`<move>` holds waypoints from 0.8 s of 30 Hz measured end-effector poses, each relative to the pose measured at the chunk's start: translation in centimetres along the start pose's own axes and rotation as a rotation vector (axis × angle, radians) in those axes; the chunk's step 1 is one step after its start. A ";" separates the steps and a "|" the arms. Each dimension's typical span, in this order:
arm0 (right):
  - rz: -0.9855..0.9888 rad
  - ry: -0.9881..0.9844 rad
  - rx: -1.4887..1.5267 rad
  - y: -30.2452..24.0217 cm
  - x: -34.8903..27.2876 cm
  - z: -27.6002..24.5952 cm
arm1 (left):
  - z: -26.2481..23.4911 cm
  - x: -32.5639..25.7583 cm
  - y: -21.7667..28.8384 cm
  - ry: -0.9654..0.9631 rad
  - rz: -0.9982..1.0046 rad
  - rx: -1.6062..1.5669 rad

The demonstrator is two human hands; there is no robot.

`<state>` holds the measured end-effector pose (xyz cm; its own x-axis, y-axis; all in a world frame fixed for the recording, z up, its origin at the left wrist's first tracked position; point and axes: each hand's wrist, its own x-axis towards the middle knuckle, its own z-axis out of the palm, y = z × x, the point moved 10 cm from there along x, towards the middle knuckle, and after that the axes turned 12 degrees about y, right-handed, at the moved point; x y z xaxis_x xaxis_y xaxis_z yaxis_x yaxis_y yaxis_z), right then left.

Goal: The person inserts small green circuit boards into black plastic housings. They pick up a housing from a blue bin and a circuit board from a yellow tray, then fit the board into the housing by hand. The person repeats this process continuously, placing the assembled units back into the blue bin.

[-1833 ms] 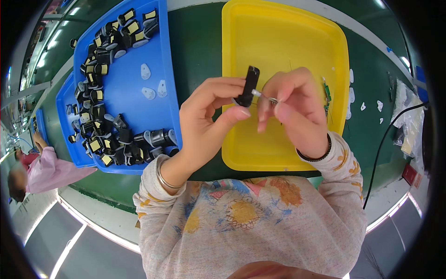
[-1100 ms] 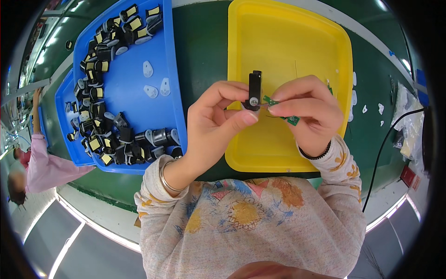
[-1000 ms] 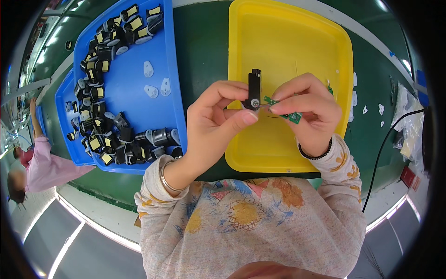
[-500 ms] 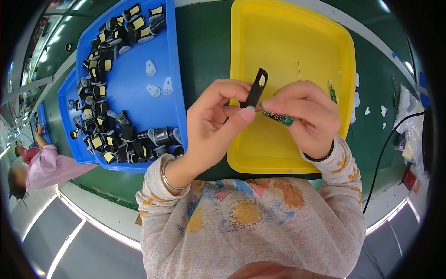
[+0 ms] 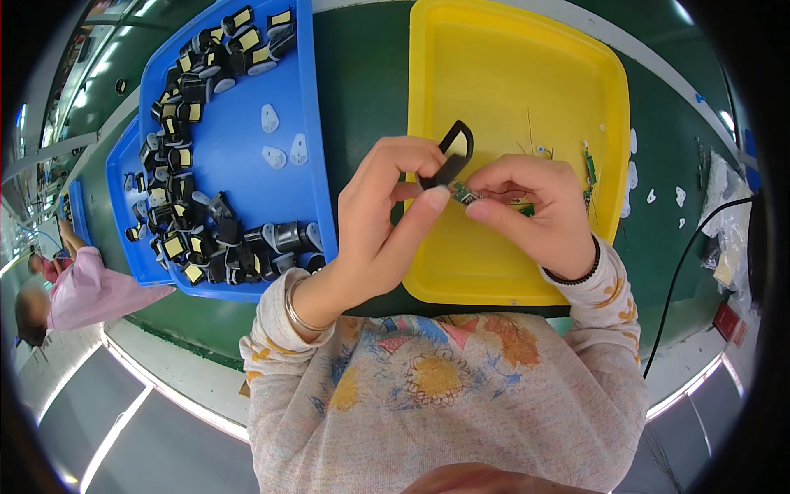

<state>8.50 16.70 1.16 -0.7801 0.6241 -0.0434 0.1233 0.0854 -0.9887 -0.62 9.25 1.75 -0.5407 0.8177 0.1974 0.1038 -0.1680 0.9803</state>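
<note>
Black casing [image 5: 445,171] sits above the yellow tray [image 5: 481,74], just inside its left edge — thumb and fingers of the left hand [image 5: 380,216] clamped on it. The right hand [image 5: 539,204] pinches a green circuit board [image 5: 464,193] close beside it; I cannot tell whether they touch. Black pieces [image 5: 288,238] crowd the blue tray's [image 5: 247,165] left and near edges.

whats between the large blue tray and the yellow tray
In the head view, a strip of green tabletop separates the large blue tray and yellow tray; the left hand, holding a black casing, covers part of it.
</note>
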 end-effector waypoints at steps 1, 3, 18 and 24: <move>0.014 0.034 0.013 0.3 0.0 -0.2 | 0.1 0.1 -0.4 -0.005 -0.012 0.019; 0.045 0.066 0.083 0.8 0.0 -0.4 | 0.1 0.2 -0.4 -0.003 -0.008 0.042; 0.206 -0.030 0.596 1.2 -0.4 1.1 | 0.5 -0.2 -2.9 -0.001 -0.398 -0.486; 0.243 0.007 0.660 1.8 -0.6 1.5 | 0.8 -0.6 -4.0 -0.002 -0.514 -0.486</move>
<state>8.28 15.29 -0.79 -0.7733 0.5709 -0.2758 -0.1056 -0.5449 -0.8318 -0.03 9.84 -2.26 -0.4196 0.8604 -0.2893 -0.5489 0.0133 0.8358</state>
